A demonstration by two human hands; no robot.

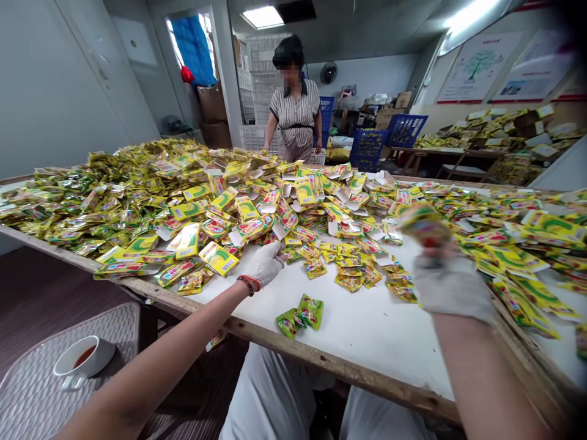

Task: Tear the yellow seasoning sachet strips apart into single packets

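Clock from view centre.
Table point(367, 336), 6 o'clock: white.
Box heap point(247, 208), 11 o'clock: loose; a nudge could start a slide.
Right hand point(452, 287), 4 o'clock: closed round a blurred pack point(426, 227), 3 o'clock.
Left hand point(263, 266), 7 o'clock: beside sachets point(314, 268); grip cannot be told.
Green sachets point(312, 311), 6 o'clock: near front edge; a careless sweep could spill them.

Right hand point(452, 287) and its yellow package point(424, 227) blurred, poster point(479, 68) lettering illegible.
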